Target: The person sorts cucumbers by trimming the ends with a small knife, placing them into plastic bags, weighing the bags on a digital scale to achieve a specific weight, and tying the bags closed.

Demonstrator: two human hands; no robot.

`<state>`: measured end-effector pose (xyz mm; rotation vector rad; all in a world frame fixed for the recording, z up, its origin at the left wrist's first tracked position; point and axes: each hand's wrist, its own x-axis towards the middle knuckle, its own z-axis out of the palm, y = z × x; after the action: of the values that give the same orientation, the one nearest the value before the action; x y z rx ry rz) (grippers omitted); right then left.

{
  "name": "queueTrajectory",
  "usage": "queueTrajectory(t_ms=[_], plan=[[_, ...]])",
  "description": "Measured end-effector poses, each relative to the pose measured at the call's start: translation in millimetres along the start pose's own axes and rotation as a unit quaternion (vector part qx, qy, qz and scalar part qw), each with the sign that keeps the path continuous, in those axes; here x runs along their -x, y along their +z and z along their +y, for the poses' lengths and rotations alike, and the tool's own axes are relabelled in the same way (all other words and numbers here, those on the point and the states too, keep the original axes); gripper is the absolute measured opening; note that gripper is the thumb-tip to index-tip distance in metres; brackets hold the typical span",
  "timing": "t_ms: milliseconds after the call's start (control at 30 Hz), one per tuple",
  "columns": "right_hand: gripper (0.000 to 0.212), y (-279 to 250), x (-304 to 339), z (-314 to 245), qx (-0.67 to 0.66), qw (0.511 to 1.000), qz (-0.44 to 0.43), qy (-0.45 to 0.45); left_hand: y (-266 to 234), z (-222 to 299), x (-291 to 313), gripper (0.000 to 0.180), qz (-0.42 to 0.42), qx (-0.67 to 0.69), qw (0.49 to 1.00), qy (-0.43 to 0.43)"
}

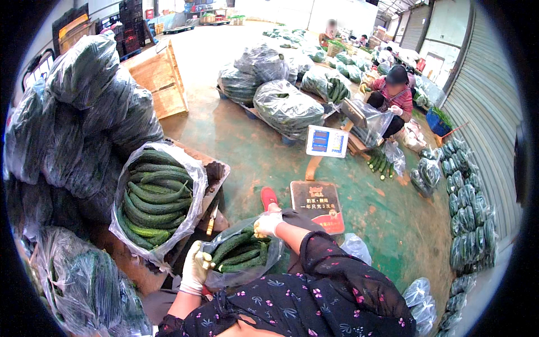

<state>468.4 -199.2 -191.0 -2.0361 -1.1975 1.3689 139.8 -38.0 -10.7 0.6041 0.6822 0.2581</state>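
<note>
A clear plastic bag [275,257] with several dark green cucumbers [238,254] in it sits open between my legs. My left hand [196,264], in a pale glove stained at the fingertips, is closed on the bag's left rim. On the far right side of the same bag, my gloved right hand [268,225] is closed at its rim, fingers curled over the cucumbers' ends. Left of these stands a larger open bag [199,174] filled with long cucumbers [156,196]. A knife with a wooden handle [211,224] lies between the two bags.
A platform scale [317,205] with a display [327,141] stands ahead. Stacked full bags [84,112] rise at left, beside a wooden crate [157,78]. More bagged cucumbers [289,106] sit ahead; packed bundles [471,224] line the right wall. A co-worker [393,98] crouches at right.
</note>
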Motion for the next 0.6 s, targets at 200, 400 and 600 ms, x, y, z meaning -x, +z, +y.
queueTrajectory(t_ms=[200, 400, 600], plan=[[0.019, 25, 32, -76, -0.346, 0.937, 0.008, 0.039, -9, 9, 11, 0.031, -0.011, -0.019, 0.999, 0.028], [0.014, 48, 67, -111, -0.615, 0.788, 0.035, 0.009, -9, 11, 26, 0.027, -0.034, -0.046, 0.998, 0.022], [0.013, 44, 72, -165, -0.538, 0.841, -0.036, -0.042, -30, 12, 45, 0.027, 0.010, 0.000, 1.000, 0.023]])
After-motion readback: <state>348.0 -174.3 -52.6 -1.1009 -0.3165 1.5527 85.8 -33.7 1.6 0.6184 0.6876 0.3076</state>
